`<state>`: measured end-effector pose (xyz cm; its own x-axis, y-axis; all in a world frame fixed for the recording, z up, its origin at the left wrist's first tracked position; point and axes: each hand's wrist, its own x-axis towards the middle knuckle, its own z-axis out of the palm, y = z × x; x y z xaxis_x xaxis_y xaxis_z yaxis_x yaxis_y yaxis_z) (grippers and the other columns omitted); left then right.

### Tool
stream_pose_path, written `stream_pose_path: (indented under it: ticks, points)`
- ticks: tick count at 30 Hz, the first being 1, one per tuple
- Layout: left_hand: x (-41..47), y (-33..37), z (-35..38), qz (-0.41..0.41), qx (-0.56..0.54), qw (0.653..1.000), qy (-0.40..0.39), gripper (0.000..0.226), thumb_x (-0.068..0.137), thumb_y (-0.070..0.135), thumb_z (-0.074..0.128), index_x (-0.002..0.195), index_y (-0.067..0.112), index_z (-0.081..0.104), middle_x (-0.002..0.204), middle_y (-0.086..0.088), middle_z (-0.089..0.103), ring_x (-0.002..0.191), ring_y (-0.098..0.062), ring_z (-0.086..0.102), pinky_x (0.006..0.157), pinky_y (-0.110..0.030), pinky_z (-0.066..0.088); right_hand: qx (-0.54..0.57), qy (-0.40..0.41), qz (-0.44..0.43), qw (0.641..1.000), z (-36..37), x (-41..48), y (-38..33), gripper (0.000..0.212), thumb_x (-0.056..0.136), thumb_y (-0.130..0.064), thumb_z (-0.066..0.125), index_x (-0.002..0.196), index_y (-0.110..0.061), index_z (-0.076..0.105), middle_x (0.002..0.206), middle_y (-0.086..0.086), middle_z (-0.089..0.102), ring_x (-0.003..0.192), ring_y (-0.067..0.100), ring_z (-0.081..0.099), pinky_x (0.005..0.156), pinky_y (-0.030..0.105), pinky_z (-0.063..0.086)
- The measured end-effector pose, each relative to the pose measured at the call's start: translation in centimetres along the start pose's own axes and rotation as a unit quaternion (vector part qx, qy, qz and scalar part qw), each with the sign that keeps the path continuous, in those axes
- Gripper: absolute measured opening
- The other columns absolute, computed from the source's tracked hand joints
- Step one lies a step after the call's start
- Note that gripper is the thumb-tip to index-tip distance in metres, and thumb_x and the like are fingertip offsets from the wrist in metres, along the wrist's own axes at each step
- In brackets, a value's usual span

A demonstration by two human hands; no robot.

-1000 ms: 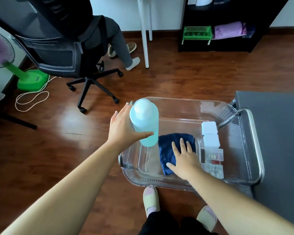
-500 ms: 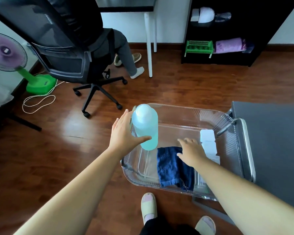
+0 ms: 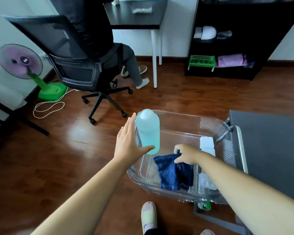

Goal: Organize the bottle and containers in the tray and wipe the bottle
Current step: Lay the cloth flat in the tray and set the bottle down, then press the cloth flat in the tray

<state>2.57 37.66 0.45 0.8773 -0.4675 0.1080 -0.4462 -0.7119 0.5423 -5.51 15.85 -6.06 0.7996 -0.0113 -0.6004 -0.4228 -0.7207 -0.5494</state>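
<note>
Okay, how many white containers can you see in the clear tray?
2 at least: one white container by the tray's right wall, one clear-lidded container nearer, beside the blue cloth. The right forearm may hide more.

Pale blue bottle [image 3: 148, 131] upright at left of clear tray [image 3: 185, 119]; blue cloth [image 3: 170, 172] draped inside; white containers [image 3: 207, 145] along right side

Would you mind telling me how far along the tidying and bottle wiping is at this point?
Done: the white containers sit along the right side of the clear tray. In hand: the left hand steadies the upright blue bottle in the tray, while the right hand pinches the blue cloth. Left: the cloth has not reached the bottle, so wiping remains.
</note>
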Motion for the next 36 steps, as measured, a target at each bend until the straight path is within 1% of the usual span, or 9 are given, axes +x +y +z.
stream_pose_path:
  ticks: [6,11,15,17,19,23,27,31,36]
  points:
    - [-0.4,3.5,-2.4,0.225,0.165,0.959,0.042,0.108,0.060,0.061,0.075,0.147,0.014,0.031,0.153,-0.001,0.034,0.145,-0.014,0.010,0.117,-0.041,0.015,0.000,0.022,-0.045,0.999,-5.9,-5.3,-5.0,0.028,0.076,-0.017,0.076,0.073,-0.029,0.050,0.083,-0.009,0.054,0.083,0.017,0.052,0.060,0.023,0.037]
    - [3.2,8.7,-2.8,0.291,0.203,0.933,-0.063,0.084,0.072,0.066,0.063,0.141,0.025,0.040,0.157,0.007,0.022,0.147,-0.011,-0.005,0.116,-0.032,-0.008,0.005,0.087,-0.082,0.993,-12.2,-11.5,-7.4,0.023,0.078,-0.022,0.076,0.078,-0.031,0.054,0.091,-0.006,0.063,0.078,0.010,0.060,0.062,0.025,0.045]
    - [6.3,14.2,-2.6,0.305,0.155,0.930,-0.133,0.038,0.082,0.048,0.064,0.112,0.025,0.061,0.136,0.006,0.053,0.142,-0.014,0.027,0.113,-0.033,0.015,0.042,0.152,-0.070,0.985,-15.2,-16.0,-5.3,0.023,0.081,-0.017,0.073,0.077,-0.030,0.055,0.079,-0.011,0.069,0.064,0.002,0.064,0.055,0.021,0.047]
    - [6.8,17.3,-2.1,0.313,0.114,0.932,-0.146,0.018,0.082,0.042,0.066,0.088,0.026,0.059,0.095,0.005,0.067,0.107,-0.022,0.057,0.082,-0.031,0.037,0.052,0.196,-0.032,0.979,-15.9,-18.2,-2.5,0.022,0.080,-0.015,0.073,0.080,-0.029,0.057,0.080,-0.012,0.071,0.068,0.006,0.066,0.059,0.025,0.048]
    - [6.6,20.4,-1.3,0.319,0.081,0.930,-0.163,0.023,0.081,0.036,0.068,0.074,0.027,0.048,0.072,0.007,0.058,0.077,-0.022,0.057,0.062,-0.030,0.036,0.028,0.225,0.021,0.974,-16.1,-20.2,0.8,0.022,0.078,-0.013,0.074,0.084,-0.029,0.060,0.084,-0.012,0.068,0.077,0.009,0.065,0.067,0.028,0.049]
    - [5.6,26.4,1.6,0.346,0.046,0.914,-0.206,0.025,0.082,0.028,0.068,0.073,0.023,0.046,0.073,0.001,0.058,0.077,-0.028,0.058,0.066,-0.036,0.048,0.038,0.307,0.108,0.945,-15.4,-24.4,6.9,0.017,0.080,-0.017,0.072,0.073,-0.028,0.061,0.084,0.002,0.067,0.079,0.021,0.059,0.069,0.033,0.044]
    - [4.0,30.2,5.0,0.349,-0.022,0.888,-0.298,0.027,0.084,0.027,0.068,0.068,0.021,0.047,0.069,0.002,0.057,0.069,-0.020,0.055,0.059,-0.030,0.040,0.130,0.351,0.138,0.917,-14.4,-29.7,11.7,0.007,0.084,-0.022,0.069,0.079,-0.027,0.068,0.087,0.004,0.072,0.079,0.022,0.063,0.071,0.035,0.045]
    - [1.9,32.3,7.9,0.295,-0.093,0.850,-0.427,0.027,0.085,0.026,0.069,0.065,0.020,0.052,0.061,0.008,0.055,0.055,-0.004,0.056,0.050,-0.013,0.042,0.202,0.311,0.166,0.914,-13.5,-34.2,14.7,0.004,0.085,-0.025,0.069,0.085,-0.022,0.072,0.087,-0.001,0.075,0.083,0.018,0.069,0.079,0.034,0.051]
    - [-1.1,31.1,12.9,0.280,-0.002,0.800,-0.531,0.038,0.086,0.027,0.068,0.063,0.010,0.043,0.062,-0.003,0.041,0.054,-0.015,0.046,0.060,-0.036,0.053,0.217,0.179,0.228,0.932,-10.2,-33.4,17.6,0.010,0.084,-0.023,0.070,0.092,-0.016,0.070,0.089,-0.001,0.071,0.080,0.014,0.064,0.079,0.028,0.049]
